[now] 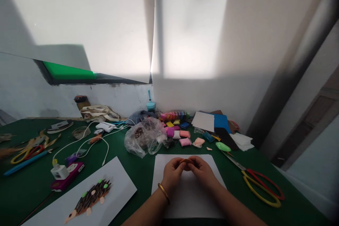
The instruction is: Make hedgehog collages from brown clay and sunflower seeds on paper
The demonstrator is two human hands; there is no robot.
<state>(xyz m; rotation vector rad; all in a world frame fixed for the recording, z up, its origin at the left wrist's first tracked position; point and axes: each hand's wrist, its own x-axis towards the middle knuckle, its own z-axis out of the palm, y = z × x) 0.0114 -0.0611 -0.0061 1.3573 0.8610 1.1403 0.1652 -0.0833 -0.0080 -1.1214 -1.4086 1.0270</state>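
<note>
Right, a flat brown piece (186,164) is pinched at the very centre of the action, between the left grip (172,171) at about eight o'clock and the right grip (202,170) at about four. Thumbs and fingers are clenched on its edges from both sides, and it is held over the far part of the white paper (190,197); whether the paper is touched by it cannot be told. By the look of it, the shaping of this piece is the step in hand. For the next move, even pressure seems to be called for, with both thumbs kept matched so that the rim isn't bent.

Now around the dial! At twelve o'clock, wrapped coloured packets (184,134) are bunched. At ten, a crumpled plastic bag (144,136) is seen, and between eight and nine a sheet is covered in part by a spiky brown figure (91,197). A white charger (59,172) is parked well out at nine. Towards two, a green packet (222,147) is placed beside the tips of the scissors (261,187); by those blades, a rightward reach across the surface (144,176) could be hindered.
</note>
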